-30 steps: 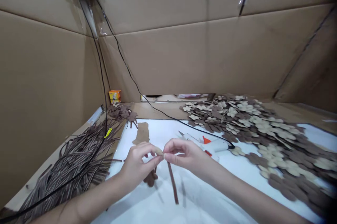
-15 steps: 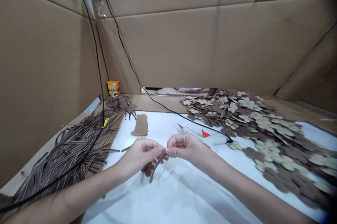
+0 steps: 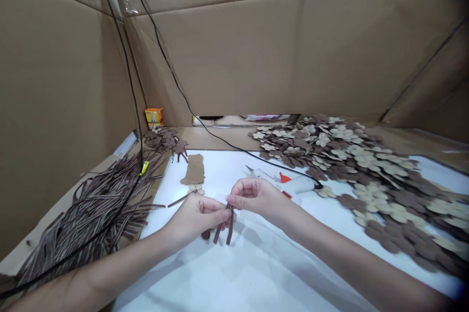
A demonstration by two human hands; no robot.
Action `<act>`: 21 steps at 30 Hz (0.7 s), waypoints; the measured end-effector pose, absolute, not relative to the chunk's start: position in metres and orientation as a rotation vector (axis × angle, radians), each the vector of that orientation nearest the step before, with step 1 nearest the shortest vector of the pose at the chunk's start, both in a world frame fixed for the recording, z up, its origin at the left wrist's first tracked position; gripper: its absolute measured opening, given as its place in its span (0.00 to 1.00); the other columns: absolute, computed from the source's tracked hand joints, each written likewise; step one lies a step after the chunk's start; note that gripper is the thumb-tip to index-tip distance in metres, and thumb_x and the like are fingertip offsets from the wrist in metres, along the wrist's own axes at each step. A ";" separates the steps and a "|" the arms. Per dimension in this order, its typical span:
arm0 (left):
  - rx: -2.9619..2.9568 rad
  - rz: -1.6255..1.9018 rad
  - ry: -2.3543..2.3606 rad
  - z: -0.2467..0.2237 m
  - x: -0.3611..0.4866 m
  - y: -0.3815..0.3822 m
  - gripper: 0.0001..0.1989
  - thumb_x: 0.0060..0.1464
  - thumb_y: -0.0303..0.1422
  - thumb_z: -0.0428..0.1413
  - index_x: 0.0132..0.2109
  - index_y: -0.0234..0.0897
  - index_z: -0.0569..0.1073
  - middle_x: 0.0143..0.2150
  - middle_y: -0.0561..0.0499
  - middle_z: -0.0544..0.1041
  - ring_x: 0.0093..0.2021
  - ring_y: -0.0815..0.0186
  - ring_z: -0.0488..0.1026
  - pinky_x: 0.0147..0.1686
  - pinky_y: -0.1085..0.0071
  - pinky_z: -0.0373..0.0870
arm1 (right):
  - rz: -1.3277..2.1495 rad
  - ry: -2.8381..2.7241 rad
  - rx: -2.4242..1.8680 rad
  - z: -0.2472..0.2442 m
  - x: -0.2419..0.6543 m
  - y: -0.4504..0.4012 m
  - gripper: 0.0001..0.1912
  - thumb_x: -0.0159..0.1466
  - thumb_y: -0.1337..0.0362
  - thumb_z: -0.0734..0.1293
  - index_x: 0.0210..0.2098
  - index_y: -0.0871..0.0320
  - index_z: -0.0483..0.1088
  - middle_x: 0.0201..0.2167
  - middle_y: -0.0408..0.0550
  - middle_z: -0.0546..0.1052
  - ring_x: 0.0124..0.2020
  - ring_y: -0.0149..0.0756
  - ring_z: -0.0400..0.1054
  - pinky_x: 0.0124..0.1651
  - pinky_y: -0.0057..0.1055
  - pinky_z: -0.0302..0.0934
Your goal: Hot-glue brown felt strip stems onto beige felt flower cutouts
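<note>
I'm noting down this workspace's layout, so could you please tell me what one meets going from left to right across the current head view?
Pile of ribbon strips, left hand, brown ribbon, right hand, pile of flower-shaped pieces.

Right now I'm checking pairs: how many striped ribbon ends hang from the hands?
2: left ribbon end, right ribbon end, side by side below the left hand; others may hide.

An orange box (image 3: 154, 116) stands by the cardboard wall (image 3: 234, 62), perhaps touching it.
</note>
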State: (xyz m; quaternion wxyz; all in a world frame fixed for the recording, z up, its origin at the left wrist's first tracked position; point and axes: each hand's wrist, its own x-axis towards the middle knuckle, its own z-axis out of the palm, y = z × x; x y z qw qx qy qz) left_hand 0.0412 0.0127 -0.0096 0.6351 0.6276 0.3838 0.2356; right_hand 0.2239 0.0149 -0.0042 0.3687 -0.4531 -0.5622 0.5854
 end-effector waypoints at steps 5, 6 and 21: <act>1.416 0.536 0.879 -0.015 0.039 0.014 0.21 0.47 0.48 0.56 0.30 0.30 0.76 0.23 0.52 0.69 0.20 0.74 0.62 0.19 0.77 0.56 | 1.503 -1.424 -1.214 -0.004 0.224 0.016 0.16 0.43 0.55 0.75 0.22 0.61 0.70 0.18 0.40 0.72 0.23 0.27 0.64 0.28 0.26 0.56; 1.415 0.536 0.870 -0.016 0.040 0.014 0.22 0.48 0.48 0.56 0.31 0.30 0.77 0.23 0.51 0.70 0.20 0.74 0.63 0.19 0.77 0.56 | 1.500 -1.420 -1.230 -0.003 0.224 0.015 0.16 0.43 0.55 0.75 0.22 0.61 0.71 0.18 0.40 0.72 0.22 0.27 0.63 0.27 0.25 0.55; 1.274 0.557 1.018 -0.017 0.046 0.010 0.19 0.41 0.45 0.61 0.30 0.29 0.77 0.25 0.47 0.76 0.22 0.71 0.69 0.24 0.75 0.66 | 1.571 -1.386 -1.225 -0.006 0.221 0.013 0.19 0.43 0.51 0.74 0.24 0.61 0.73 0.19 0.40 0.71 0.23 0.25 0.62 0.30 0.26 0.57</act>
